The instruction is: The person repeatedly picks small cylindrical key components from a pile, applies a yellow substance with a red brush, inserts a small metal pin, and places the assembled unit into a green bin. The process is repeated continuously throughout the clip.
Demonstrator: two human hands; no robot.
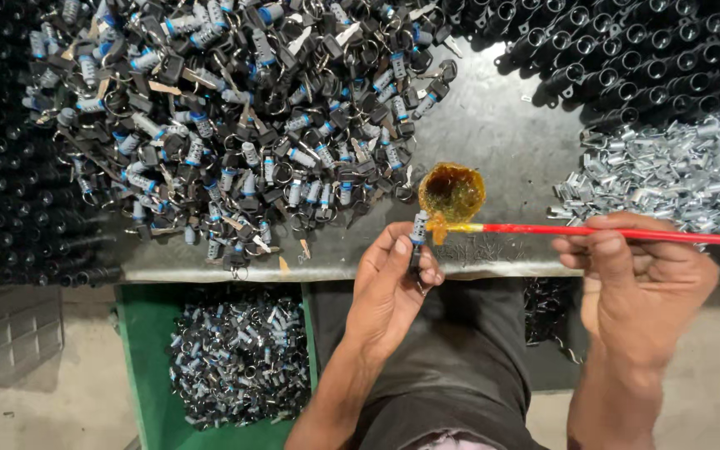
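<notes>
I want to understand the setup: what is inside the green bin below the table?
The green bin holds a heap of small silver-and-blue lock cylinders. Its bottom is covered by them, and the table edge hides its far end.

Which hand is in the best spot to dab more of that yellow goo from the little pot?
Probably the right hand: it holds the red brush, whose tip lies beside the goo pot. The left hand grips a small lock cylinder.

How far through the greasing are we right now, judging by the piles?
Done: the green bin holds a shallow heap of lock cylinders. In hand: the left hand holds one cylinder upright while the right hand touches a red brush to it beside the amber grease pot. Left: the large keyed-cylinder pile on the table.
</notes>
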